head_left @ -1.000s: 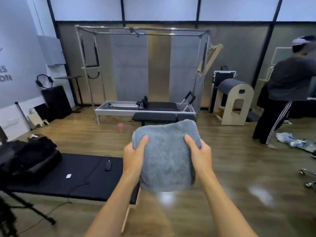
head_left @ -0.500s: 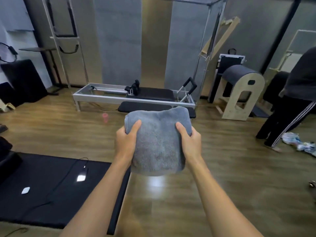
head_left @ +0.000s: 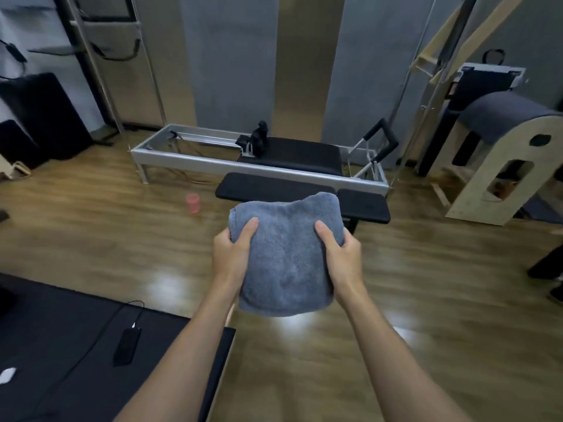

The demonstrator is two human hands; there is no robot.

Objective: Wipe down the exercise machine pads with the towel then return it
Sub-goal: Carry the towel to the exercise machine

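you hold the folded grey towel out in front, above the wood floor. your left hand and right hand each grip a side edge, thumbs pressed on top. the long black pad beside the reformer carriage lies just ahead. i'd keep the fold flat so a broad face meets it. no brand or readable writing shows.

The towel is grey and thick, folded into a plump square. It is held up in front of the machine, with the left hand and right hand gripping its sides. 2 black pads, 1 long and 1 short, lie flat along the machine's near rail.
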